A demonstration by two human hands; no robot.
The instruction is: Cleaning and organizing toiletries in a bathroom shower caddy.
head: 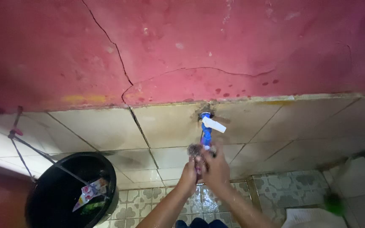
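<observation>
Both your grips, left hand (pixel 189 171) and right hand (pixel 216 168), are clamped together on a scrubber (pixel 195 149) right under the tap (pixel 206 128) to catch its water (bucket (pixel 70 188) at 9 o'clock).

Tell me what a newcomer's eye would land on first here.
First the cracked red wall filling the upper half, above pale tiles. Next, at centre, the blue tap with its white handle, where the left hand and right hand press together around a small dark clump just under the spout. At lower left stands a black bucket holding crumpled wrappers.
</observation>
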